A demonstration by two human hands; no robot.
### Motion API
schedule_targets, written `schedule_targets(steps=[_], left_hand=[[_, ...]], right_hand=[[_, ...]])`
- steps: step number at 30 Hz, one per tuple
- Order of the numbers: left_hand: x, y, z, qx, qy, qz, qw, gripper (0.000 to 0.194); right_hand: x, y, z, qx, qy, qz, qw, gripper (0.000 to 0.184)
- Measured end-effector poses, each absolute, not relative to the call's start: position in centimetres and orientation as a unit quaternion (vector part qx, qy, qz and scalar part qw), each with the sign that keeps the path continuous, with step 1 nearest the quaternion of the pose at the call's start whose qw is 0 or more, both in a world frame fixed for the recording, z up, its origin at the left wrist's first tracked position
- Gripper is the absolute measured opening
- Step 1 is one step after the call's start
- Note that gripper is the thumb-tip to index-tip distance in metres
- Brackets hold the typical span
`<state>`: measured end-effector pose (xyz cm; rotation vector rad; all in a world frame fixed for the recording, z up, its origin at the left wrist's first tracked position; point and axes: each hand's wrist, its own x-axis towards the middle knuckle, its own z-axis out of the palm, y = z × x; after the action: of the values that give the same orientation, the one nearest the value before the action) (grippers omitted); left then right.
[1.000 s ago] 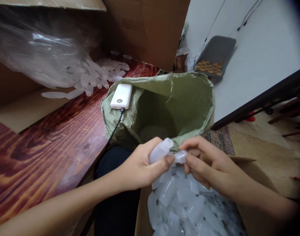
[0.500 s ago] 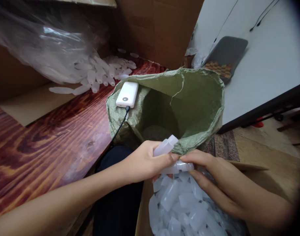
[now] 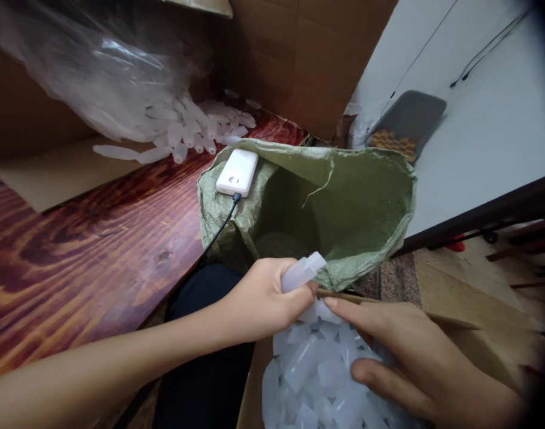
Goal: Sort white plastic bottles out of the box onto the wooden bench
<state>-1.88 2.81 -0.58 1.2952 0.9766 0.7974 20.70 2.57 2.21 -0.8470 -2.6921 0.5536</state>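
My left hand [image 3: 261,298] is closed round a small translucent plastic bottle [image 3: 302,271], its threaded neck sticking up past my thumb at the near rim of a green woven sack [image 3: 366,202]. My right hand [image 3: 398,351] lies with fingers spread over a pile of the same small bottles [image 3: 312,375] inside a cardboard box [image 3: 437,325] at the bottom of the view; nothing is gripped in it. The sack stands open just beyond both hands, and its inside looks dark with little showing.
A white power bank [image 3: 237,171] with a black cable rests on the sack's left rim. Several more bottles [image 3: 196,128] spill from a clear plastic bag [image 3: 102,71] onto the dark wood tabletop [image 3: 98,250]. Cardboard boxes stand behind; a grey tray [image 3: 406,119] lies on the white surface at right.
My right hand has let go of the second bottle it held against the left hand and dropped onto the pile in the box. The left hand keeps its bottle.
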Motion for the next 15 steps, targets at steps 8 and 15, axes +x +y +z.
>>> schedule_targets(steps=[8, 15], left_hand=[[-1.95, 2.86, -0.94, 0.565, 0.428, 0.338, 0.620, 0.018], [-1.90, 2.76, -1.27, 0.564, 0.424, 0.341, 0.622, 0.017]], right_hand=[[21.03, 2.12, 1.98, -0.289, -0.937, 0.161, 0.114, 0.056], [20.62, 2.07, 2.17, -0.299, -0.935, 0.173, 0.082, 0.049]])
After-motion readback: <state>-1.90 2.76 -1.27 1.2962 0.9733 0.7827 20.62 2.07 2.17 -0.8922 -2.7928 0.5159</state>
